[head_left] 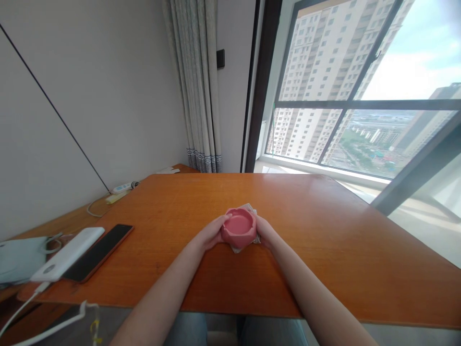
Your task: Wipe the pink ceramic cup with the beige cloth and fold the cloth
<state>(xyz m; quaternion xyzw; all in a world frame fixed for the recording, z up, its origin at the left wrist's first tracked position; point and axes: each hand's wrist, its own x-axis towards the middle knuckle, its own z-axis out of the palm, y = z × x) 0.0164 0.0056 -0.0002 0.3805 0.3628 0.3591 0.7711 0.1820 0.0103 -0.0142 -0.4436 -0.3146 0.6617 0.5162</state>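
A round pink bowl (239, 236), shallow and with a faceted, wavy rim, is near the middle of the table, tilted a little toward me. My left hand (215, 231) grips its left side, the thumb over the rim. On the right side my right hand (263, 229) is closed around the bowl, its fingers mostly hidden behind. Under and behind the bowl lies a pale crumpled cloth or tissue (248, 207), with corners sticking out. Whether the bowl rests on it or is just above it, I cannot tell.
The brown wooden table (295, 206) spreads around my hands. At its left edge lie a dark phone (99, 252) and a white power bank (70, 254) with a white cable. A power strip (122, 188) is farther back by the wall. A large window (348, 104) is at the right.
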